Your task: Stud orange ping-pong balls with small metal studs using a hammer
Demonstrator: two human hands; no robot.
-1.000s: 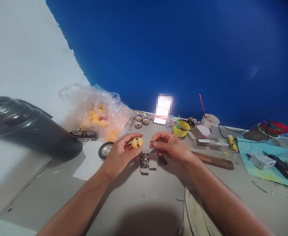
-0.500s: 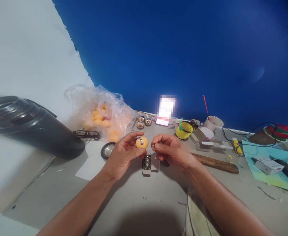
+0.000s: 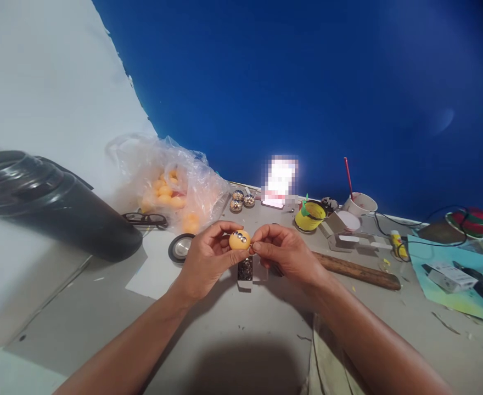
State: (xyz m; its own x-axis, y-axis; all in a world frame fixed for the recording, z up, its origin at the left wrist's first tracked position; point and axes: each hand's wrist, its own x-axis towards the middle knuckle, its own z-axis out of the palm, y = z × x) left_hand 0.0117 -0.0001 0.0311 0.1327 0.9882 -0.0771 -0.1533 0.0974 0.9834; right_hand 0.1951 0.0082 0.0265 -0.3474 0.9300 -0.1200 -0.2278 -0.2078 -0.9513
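Observation:
My left hand (image 3: 207,258) pinches a small orange ball (image 3: 239,240) between thumb and fingers; a few silver studs sit in a row on its top. My right hand (image 3: 285,253) is closed in a pinch, its fingertips pressed against the ball's right side; whatever they hold is too small to make out. Directly beneath both hands on the table lies a small open white box of silver pins (image 3: 246,269).
A plastic bag of orange balls (image 3: 171,184) and glasses (image 3: 145,219) lie at the back left beside a big black cylinder (image 3: 56,211). A round tape roll (image 3: 179,248), yellow cup (image 3: 308,216), white cup with red stick (image 3: 359,203), wooden stick (image 3: 357,270) and studded balls (image 3: 241,200) surround the hands.
My right hand has closed the gap and now touches the ball's right side. The ball has turned in my left hand, so the studs now lie in a row on top.

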